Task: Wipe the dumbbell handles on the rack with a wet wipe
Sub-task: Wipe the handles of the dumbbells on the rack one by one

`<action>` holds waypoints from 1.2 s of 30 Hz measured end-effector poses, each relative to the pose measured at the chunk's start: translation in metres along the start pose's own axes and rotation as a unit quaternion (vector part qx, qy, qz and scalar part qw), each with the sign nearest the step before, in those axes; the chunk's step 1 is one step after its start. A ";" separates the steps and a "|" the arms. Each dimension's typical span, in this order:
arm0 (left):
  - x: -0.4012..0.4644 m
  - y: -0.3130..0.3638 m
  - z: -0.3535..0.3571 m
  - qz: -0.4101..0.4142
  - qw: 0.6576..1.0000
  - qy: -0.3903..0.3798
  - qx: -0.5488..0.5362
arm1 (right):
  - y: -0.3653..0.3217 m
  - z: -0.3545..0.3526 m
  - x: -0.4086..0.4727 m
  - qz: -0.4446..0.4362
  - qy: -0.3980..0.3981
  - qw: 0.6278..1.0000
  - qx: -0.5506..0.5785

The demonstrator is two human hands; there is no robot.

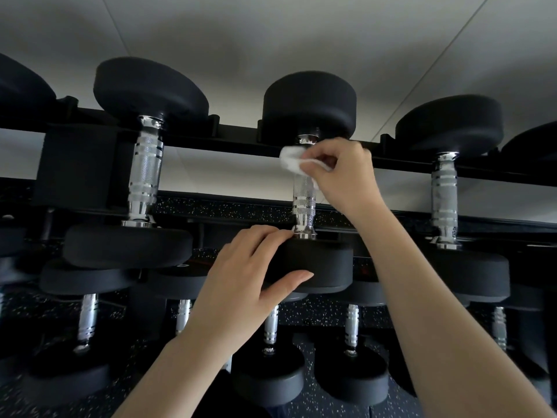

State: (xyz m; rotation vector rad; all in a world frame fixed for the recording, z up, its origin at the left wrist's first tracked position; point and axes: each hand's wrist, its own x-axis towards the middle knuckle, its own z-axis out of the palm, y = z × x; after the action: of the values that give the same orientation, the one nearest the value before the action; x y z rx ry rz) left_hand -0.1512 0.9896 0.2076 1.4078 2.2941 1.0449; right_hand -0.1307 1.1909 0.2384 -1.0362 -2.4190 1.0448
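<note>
A white wet wipe (291, 161) is wrapped against the upper part of the chrome handle (303, 194) of the middle dumbbell (309, 182) on the top row of the black rack (229, 137). The right hand (343, 173) pinches the wipe, fingers curled round it and the handle. The left hand (241, 279) rests on the dumbbell's near black head, fingers straight on top, thumb along its side. Neighbouring dumbbells (144, 167) sit left and right; a lower row (271, 351) stands beneath, over speckled flooring (325, 315).
</note>
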 end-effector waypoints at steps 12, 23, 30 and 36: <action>-0.003 0.001 -0.003 0.005 0.999 0.037 0.016 | 0.010 -0.022 -0.047 -0.035 -0.221 0.974 -0.045; 0.003 0.001 -0.006 0.008 1.000 0.015 0.013 | 0.025 -0.029 -0.050 0.039 -0.221 0.974 0.009; 0.006 0.002 -0.002 0.007 1.000 0.016 -0.007 | 0.034 -0.013 -0.060 0.096 -0.116 0.980 0.131; 0.005 0.000 0.001 0.010 1.000 0.025 -0.008 | 0.033 -0.002 -0.053 0.122 -0.011 0.971 0.205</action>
State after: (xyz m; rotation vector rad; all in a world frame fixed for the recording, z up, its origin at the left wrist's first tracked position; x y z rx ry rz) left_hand -0.1535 0.9941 0.2079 1.4171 2.3059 1.1122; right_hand -0.0764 1.1692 0.2158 -1.1885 -1.9961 1.5617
